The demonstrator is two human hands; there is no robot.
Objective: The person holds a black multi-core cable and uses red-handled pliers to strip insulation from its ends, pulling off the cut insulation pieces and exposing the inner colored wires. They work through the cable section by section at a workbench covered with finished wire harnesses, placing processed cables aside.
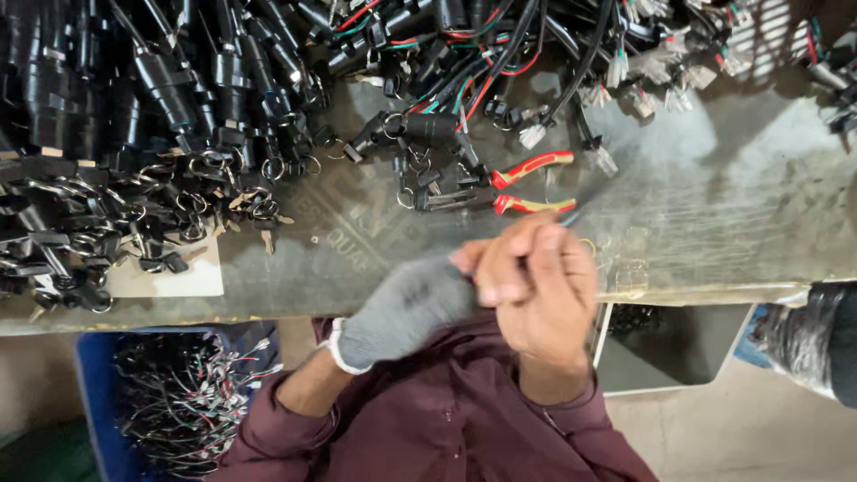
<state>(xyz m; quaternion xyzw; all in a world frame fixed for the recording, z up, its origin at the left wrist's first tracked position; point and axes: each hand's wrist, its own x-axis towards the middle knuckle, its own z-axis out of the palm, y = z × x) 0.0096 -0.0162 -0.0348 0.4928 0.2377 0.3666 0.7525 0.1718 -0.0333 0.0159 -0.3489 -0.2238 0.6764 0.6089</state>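
Observation:
My left hand (406,308) wears a grey knit glove and is curled into a fist at the near edge of the worktable (714,205). What it holds is hidden. My bare right hand (536,277) presses against it, blurred by motion. Its fingers are closed around a thin dark rod-like thing (585,207) that points up and to the right. Just beyond both hands lie pliers (531,183) with red and yellow handles. They sit beside a black key switch (428,127) with keys on rings.
Heaps of black key switches (170,89) with keys cover the left of the table, and wired connectors (625,62) lie along the far side. A blue crate (161,402) of wire harnesses stands below left, a white box (669,353) below right, and a black wrapped bundle (817,335) at the right edge.

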